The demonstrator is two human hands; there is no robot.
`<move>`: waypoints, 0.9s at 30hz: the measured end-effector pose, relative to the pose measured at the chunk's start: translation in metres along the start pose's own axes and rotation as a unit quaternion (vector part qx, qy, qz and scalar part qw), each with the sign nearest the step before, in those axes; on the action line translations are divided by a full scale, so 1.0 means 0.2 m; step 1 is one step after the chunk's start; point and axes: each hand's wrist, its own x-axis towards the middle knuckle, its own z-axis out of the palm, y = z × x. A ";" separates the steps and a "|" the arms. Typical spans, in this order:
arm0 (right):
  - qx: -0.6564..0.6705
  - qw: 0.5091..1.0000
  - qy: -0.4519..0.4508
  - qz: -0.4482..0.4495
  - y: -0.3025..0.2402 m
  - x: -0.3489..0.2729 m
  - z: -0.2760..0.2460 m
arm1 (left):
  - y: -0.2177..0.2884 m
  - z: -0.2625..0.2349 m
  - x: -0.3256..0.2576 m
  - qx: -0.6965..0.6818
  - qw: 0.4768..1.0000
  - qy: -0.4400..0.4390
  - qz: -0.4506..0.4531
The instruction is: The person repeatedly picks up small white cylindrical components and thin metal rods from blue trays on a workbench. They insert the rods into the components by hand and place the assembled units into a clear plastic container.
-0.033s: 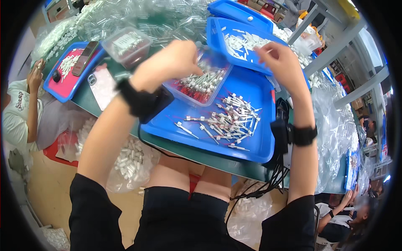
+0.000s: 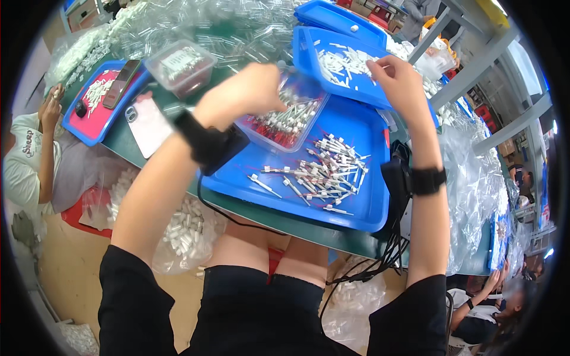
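Observation:
My left hand (image 2: 252,89) hangs over a clear plastic box (image 2: 284,141). Its fingers are curled and smeared by motion, and anything in them is hidden. Inside the box lie many white-tipped pieces with red wires (image 2: 291,115). At the upper blue tray (image 2: 306,47), the fingertips of my right hand (image 2: 399,80) are drawn together over small white tubes (image 2: 341,65); I cannot make out what they hold. Below, a larger blue tray (image 2: 297,207) carries the clear box and a loose pile of white pieces with thin red wires (image 2: 335,169).
To the left are a phone (image 2: 147,124), a clear tub of white parts (image 2: 181,66) and a blue tray with a pink mat (image 2: 89,127). Black cables (image 2: 389,252) hang at the right edge. Plastic bags surround the table, and other people sit on both sides.
My right hand has moved slightly up, its fingertips now over the white tubes. My left hand has shifted a little downward above the clear box.

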 end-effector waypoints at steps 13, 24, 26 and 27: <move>-0.142 0.988 -0.047 0.035 0.24 0.25 0.34 | -0.07 0.11 0.05 -0.022 0.999 0.038 -0.008; -0.246 0.955 -0.010 0.165 0.17 0.22 0.29 | 0.08 0.02 -0.34 -0.680 0.730 0.003 0.069; -0.247 0.951 -0.023 0.183 0.14 0.21 0.26 | 0.11 0.05 -0.40 -0.694 0.714 0.029 0.086; -0.250 0.949 -0.023 0.194 0.13 0.20 0.26 | 0.12 0.07 -0.43 -0.694 0.713 0.042 0.090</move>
